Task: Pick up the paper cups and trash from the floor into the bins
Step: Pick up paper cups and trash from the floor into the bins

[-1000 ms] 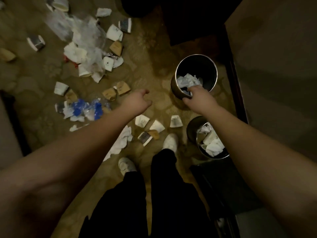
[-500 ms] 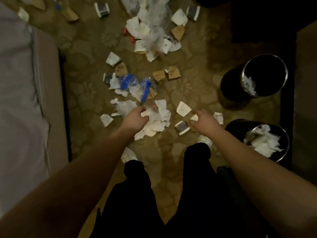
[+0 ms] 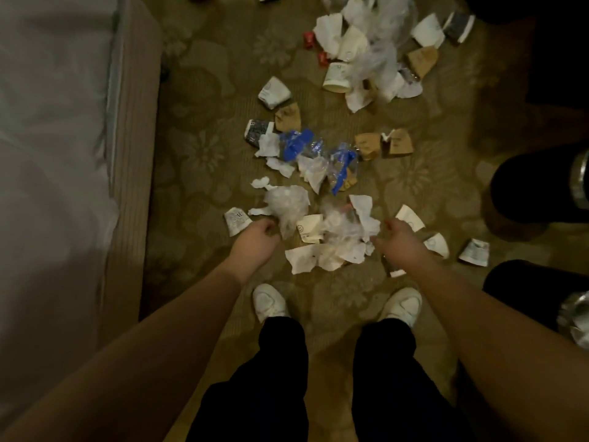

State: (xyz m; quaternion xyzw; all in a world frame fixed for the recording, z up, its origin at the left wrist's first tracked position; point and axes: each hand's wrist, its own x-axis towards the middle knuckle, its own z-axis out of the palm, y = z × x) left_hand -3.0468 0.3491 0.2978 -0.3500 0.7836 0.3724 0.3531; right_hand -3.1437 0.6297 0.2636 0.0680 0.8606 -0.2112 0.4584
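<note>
Head view: the person is standing over a carpeted floor (image 3: 204,193) and reaching down with both arms toward the nearest heap of crumpled paper and plastic (image 3: 331,240), so the gathering step looks to be in hand, with no piece lifted yet. The left hand (image 3: 256,242) is hanging at the heap's left edge, fingers curled inward beside a clear plastic wad (image 3: 287,204); whether it is actually pinching that wad cannot be told. The right hand (image 3: 400,239) is lying at the heap's right edge, fingers loosely bent and apparently holding nothing. Flattened paper cups (image 3: 409,218) are lying just beside it, more cups and wrappers are scattered further up the floor, and blue-labelled plastic (image 3: 301,145) is sitting in the middle. Two dark bins (image 3: 538,186) are showing at the right edge, well apart from the heap. Next, both hands probably need to close around the heap from either side, then carry it rightward to a bin. A bed (image 3: 57,154) is bordering the left.
</note>
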